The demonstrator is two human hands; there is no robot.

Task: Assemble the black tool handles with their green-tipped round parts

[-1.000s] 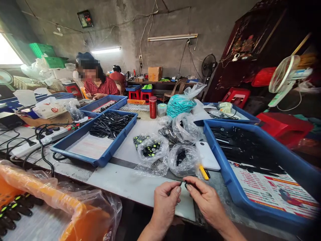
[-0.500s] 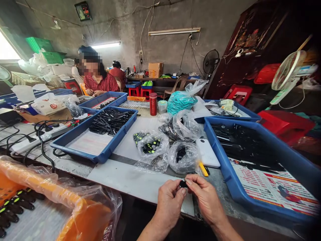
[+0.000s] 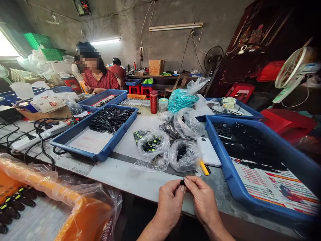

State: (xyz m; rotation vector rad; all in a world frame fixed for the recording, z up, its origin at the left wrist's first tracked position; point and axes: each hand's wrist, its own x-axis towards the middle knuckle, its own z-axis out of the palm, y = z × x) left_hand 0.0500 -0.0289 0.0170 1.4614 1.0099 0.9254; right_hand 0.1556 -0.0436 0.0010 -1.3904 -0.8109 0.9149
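Observation:
Over the table's front edge, my left hand [image 3: 171,197] and my right hand [image 3: 200,194] meet with fingertips pinched on one small black part [image 3: 183,182]. Fingers cover most of it, so its exact kind is unclear. Just beyond lies an open clear bag of black pieces [image 3: 182,154]. To its left, another open bag holds black pieces with yellow-green dots [image 3: 151,144], and a small heap of tiny metal parts [image 3: 160,161] lies in clear plastic. A yellow-handled tool [image 3: 204,168] and a white phone-like device [image 3: 210,152] rest near my right hand.
Blue trays of long black parts stand left [image 3: 100,157] and right [image 3: 227,167]. A plastic-lined orange crate [image 3: 82,207] sits at lower left. Farther back are a red flask [image 3: 153,102], a bag of teal pieces [image 3: 182,100] and a seated person in a red shirt [image 3: 102,82].
Both hands stay together on the black part, which has turned slightly and shows less between the fingertips. The view has shifted a little.

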